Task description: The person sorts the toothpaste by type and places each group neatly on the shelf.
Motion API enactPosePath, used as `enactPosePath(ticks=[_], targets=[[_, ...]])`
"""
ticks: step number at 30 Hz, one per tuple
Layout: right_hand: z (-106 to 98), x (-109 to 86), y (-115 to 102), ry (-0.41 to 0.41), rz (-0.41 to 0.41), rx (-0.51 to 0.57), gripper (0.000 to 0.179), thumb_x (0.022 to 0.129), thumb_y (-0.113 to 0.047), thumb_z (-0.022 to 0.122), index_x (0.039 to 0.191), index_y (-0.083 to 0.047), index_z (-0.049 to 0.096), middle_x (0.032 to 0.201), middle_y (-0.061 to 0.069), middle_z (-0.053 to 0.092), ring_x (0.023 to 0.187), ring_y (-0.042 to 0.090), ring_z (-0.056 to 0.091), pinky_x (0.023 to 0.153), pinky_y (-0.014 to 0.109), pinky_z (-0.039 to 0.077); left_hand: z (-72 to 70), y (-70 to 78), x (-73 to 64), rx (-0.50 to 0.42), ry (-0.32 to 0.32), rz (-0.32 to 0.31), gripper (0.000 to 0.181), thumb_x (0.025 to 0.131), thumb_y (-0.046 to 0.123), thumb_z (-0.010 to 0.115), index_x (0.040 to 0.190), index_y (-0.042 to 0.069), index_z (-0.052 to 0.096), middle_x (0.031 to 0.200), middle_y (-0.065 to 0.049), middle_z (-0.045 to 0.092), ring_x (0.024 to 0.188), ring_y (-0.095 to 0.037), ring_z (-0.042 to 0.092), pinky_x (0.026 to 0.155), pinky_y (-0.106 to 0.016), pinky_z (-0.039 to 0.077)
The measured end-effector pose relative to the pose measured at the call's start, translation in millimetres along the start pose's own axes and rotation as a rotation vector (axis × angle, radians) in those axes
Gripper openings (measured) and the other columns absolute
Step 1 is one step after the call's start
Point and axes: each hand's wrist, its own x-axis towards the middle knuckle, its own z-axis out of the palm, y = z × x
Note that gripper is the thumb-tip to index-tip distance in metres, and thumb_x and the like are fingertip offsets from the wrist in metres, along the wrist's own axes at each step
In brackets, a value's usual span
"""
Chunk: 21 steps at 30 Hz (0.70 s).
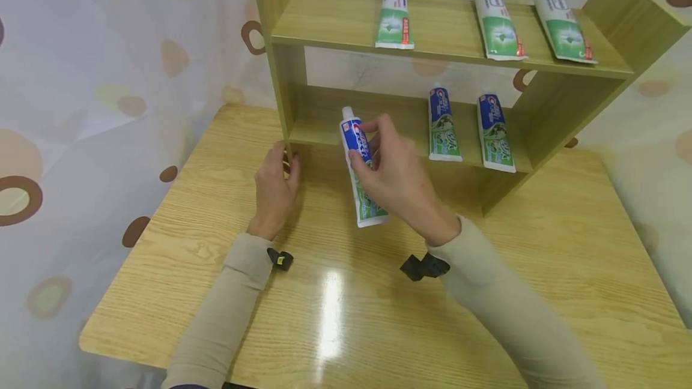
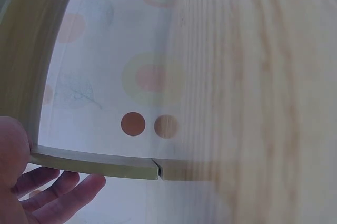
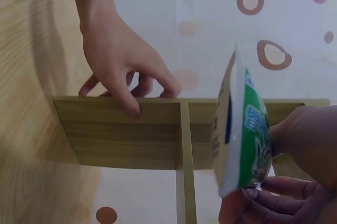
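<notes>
In the head view my right hand (image 1: 402,176) pinches a blue, white and green toothpaste tube (image 1: 370,211) between thumb and fingers. The tube is cap up, slightly tilted, in front of the lower shelf board (image 1: 330,119) near its left end. The right wrist view shows its flat crimped end and green side (image 3: 253,129) close up. Meanwhile my left hand (image 1: 274,191) grips the left side panel (image 1: 278,86) of the wooden shelf unit below that board. Thumb and fingers lie on opposite faces of the panel, as the right wrist view shows.
Two matching toothpaste tubes (image 1: 444,125) (image 1: 494,131) lie on the lower board toward the right. Three white-and-green tubes (image 1: 393,14) lie on the upper board (image 1: 346,14). The unit stands on a wooden table (image 1: 178,245), against a patterned wall covering (image 1: 124,77).
</notes>
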Motion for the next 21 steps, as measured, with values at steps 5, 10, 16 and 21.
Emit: enactPosePath(ticks=[5,10,16,21], targets=[[-7,14.2,5,0.036,-0.006,-0.035,0.043,0.103,-0.012,0.071,0.139,0.005,0.056,0.101,0.019,0.074,0.079,0.028,0.068,0.064,0.033,0.056,-0.1,1.5,0.8,-0.006,0.005,-0.003,0.019,0.109,0.005,0.063,0.122,-0.008,0.061,0.106,-0.027,0.072,0.085,-0.04,0.074,0.072,-0.047,0.066],[-9,28.5,8,0.047,0.015,-0.055,0.042,0.104,-0.014,0.069,0.138,0.006,0.058,0.102,0.019,0.077,0.08,0.028,0.07,0.064,0.033,0.056,-1.1,1.7,-0.5,-0.006,0.004,-0.021,0.019,0.109,0.006,0.063,0.122,-0.007,0.061,0.106,-0.027,0.072,0.085,-0.04,0.073,0.073,-0.048,0.066],[-11,45.0,7,0.025,0.041,-0.085,0.042,0.105,-0.017,0.066,0.139,0.004,0.056,0.104,0.017,0.077,0.08,0.027,0.072,0.061,0.032,0.055,-1.1,0.9,-0.8,-0.015,0.007,-0.02,0.019,0.109,0.005,0.063,0.123,-0.008,0.061,0.107,-0.027,0.072,0.086,-0.039,0.073,0.074,-0.048,0.066],[-11,59.0,9,0.02,0.07,-0.123,0.041,0.105,-0.019,0.064,0.137,0.005,0.055,0.094,0.017,0.073,0.072,0.022,0.064,0.054,0.027,0.046,-0.7,1.1,0.4,-0.019,0.006,-0.007,0.019,0.108,0.004,0.064,0.122,-0.008,0.061,0.106,-0.027,0.072,0.086,-0.04,0.074,0.073,-0.047,0.067]])
